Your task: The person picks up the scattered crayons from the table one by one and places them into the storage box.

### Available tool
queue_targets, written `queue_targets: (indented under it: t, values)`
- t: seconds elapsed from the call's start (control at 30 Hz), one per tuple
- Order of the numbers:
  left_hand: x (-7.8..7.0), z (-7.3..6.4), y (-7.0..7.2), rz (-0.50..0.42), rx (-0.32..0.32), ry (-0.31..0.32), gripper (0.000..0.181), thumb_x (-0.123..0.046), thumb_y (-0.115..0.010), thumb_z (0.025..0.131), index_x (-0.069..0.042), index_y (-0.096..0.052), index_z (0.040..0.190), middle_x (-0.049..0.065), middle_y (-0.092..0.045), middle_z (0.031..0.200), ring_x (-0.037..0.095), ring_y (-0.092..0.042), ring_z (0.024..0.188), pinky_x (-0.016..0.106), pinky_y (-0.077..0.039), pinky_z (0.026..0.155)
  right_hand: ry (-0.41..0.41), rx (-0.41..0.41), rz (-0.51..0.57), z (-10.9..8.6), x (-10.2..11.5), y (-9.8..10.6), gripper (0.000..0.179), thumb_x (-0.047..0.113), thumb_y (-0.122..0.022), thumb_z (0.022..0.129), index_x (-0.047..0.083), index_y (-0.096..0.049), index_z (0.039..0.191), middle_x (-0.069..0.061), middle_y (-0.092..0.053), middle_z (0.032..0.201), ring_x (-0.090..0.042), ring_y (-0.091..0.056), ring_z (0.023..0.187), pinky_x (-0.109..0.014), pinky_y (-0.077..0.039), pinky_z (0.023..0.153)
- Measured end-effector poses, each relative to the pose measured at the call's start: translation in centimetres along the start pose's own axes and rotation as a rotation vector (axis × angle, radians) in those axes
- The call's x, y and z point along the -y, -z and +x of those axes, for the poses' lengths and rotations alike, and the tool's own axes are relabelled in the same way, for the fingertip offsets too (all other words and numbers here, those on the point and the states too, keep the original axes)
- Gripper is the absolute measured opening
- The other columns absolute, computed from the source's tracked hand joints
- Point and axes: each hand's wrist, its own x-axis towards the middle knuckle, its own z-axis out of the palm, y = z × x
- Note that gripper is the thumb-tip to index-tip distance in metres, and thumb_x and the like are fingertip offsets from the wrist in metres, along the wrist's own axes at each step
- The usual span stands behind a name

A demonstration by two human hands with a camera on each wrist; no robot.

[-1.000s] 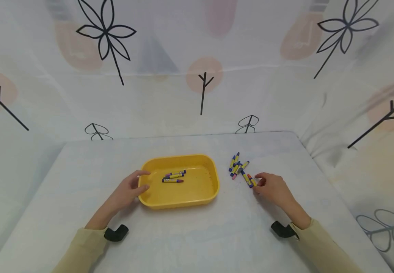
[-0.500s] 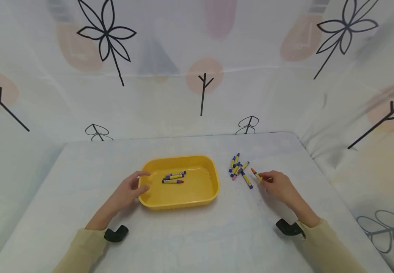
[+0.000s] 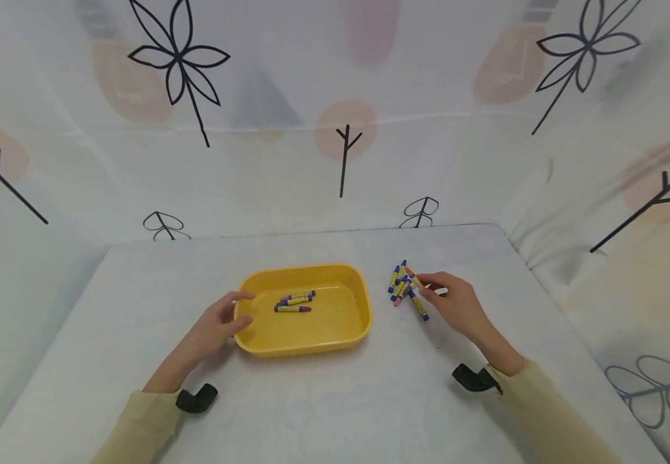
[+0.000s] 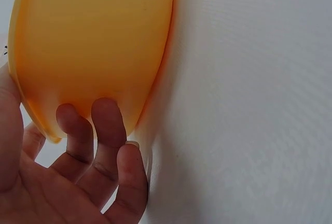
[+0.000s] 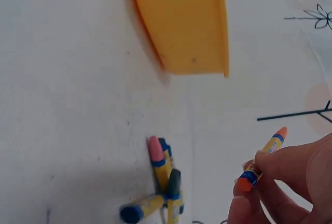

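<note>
My right hand [image 3: 453, 303] pinches an orange crayon [image 5: 263, 159] between thumb and fingers. In the right wrist view the crayon is held up off the table, its orange tip pointing away. Just left of that hand lies a loose pile of several crayons [image 3: 398, 283] in yellow-and-blue wrappers, a pink-tipped crayon [image 5: 157, 154] among them. My left hand [image 3: 215, 325] grips the left end of a yellow tray [image 3: 311, 335]. Thumb and index finger reach over its rim, while the other curled fingers [image 4: 107, 123] lie against the outer wall. Three crayons [image 3: 294, 303] lie inside the tray.
A white cloth covers the table [image 3: 335, 406], which ends at a patterned curtain [image 3: 288, 180] behind and at the sides. The crayon pile lies to the right of the tray. Dark straps [image 3: 197, 398] sit at both wrists.
My right hand has picked up the orange crayon from the pile's right side, lifted it, and then moved left over the pile. The left hand and tray stay put.
</note>
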Motion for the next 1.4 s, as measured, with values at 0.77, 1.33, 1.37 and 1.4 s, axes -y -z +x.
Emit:
queue_targets:
  t: [0.77,1.33,1.37,1.4]
  values:
    - [-0.4,-0.1,0.5,-0.003,0.032,-0.024,0.047,-0.028,-0.066,0.097,-0.017,-0.05,0.14,0.022,-0.034,0.156,0.048,-0.034,0.139,0.064,-0.028,0.11,0.436,0.199,0.165,8.0,10.9,-6.1,0.02,0.001,-0.067,0.093,0.003,-0.072,0.113,-0.004,-0.07,0.104,-0.017,-0.065,0.095,-0.027,-0.057,0.082]
    - [-0.5,-0.1,0.3,0.01,0.025,-0.028,0.046,-0.027,-0.064,0.098,-0.017,-0.05,0.14,0.019,-0.044,0.146,0.039,-0.047,0.119,0.06,-0.039,0.105,0.398,0.313,0.285,11.6,12.0,-12.1,0.021,0.007,-0.066,0.095,0.005,-0.072,0.115,-0.007,-0.072,0.11,-0.017,-0.066,0.1,-0.025,-0.056,0.086]
    - [-0.5,-0.1,0.3,0.005,0.025,-0.027,0.046,-0.027,-0.064,0.098,-0.016,-0.05,0.14,0.019,-0.044,0.147,0.04,-0.046,0.122,0.061,-0.037,0.106,0.404,0.319,0.281,11.7,11.9,-12.3,0.021,0.006,-0.066,0.095,0.005,-0.073,0.115,-0.006,-0.072,0.109,-0.017,-0.067,0.099,-0.025,-0.056,0.086]
    - [-0.5,-0.1,0.3,0.002,0.025,-0.026,0.046,-0.027,-0.064,0.098,-0.017,-0.05,0.14,0.019,-0.043,0.148,0.041,-0.046,0.124,0.062,-0.035,0.107,0.414,0.326,0.277,11.8,11.8,-12.4,0.021,0.006,-0.066,0.095,0.004,-0.073,0.114,-0.006,-0.072,0.108,-0.016,-0.067,0.098,-0.025,-0.056,0.085]
